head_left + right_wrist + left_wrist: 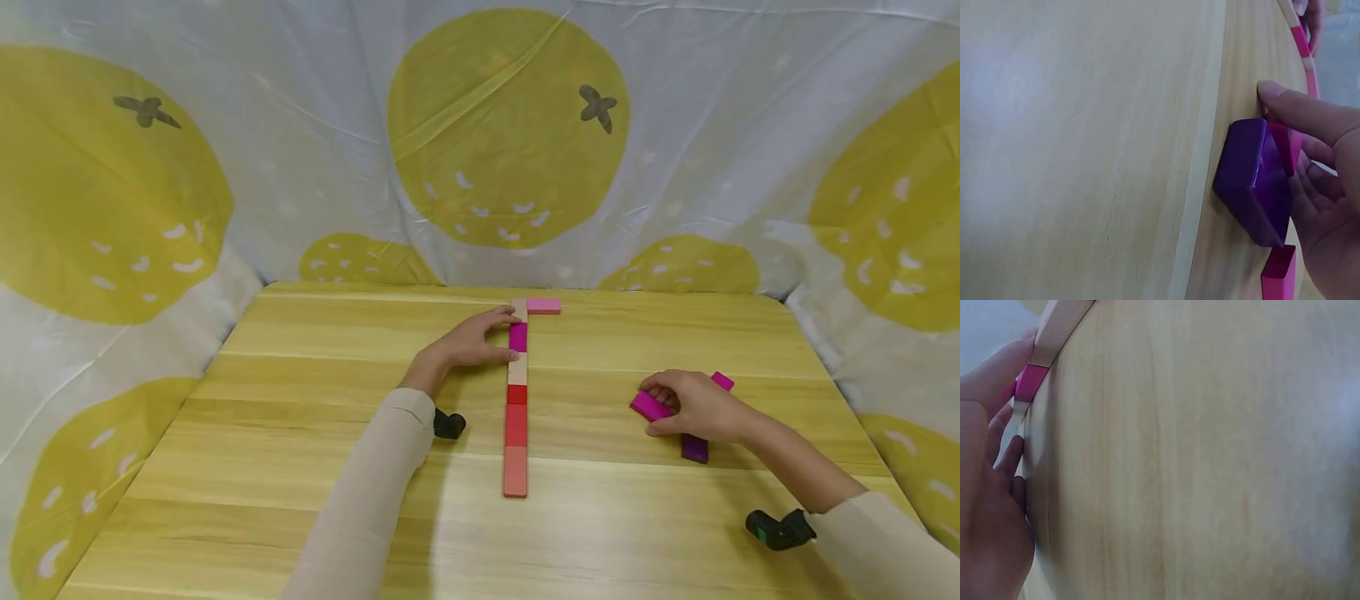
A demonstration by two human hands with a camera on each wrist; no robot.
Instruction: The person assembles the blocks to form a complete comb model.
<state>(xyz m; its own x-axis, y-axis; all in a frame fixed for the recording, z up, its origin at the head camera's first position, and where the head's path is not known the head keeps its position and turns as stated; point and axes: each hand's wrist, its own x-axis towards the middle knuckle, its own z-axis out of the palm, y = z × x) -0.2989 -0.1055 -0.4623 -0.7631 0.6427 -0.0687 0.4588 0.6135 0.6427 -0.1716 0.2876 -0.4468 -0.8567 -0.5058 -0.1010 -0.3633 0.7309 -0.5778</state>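
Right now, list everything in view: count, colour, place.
Salmon rectangular block: one, pale red, centre, nearest
Red rectangular sections: two (perhaps one block), red, in line beyond
Plain wooden blocks: two, tan, centre, farther
Magenta rectangular blocks: three, deep pink, one centre, two right
Pink rectangular block: one, pale, crosswise, far end
Purple rectangular block: one, dark, right
Wooden table: one, yellowish, beneath
Printed cloth: count unclear, white and yellow, behind
Black devices: two, black, at wrists
Beige sleeves: two, beige, forearms
Left hand: one, bare, touching plain wooden blocks
Right hand: one, bare, pinching a magenta block
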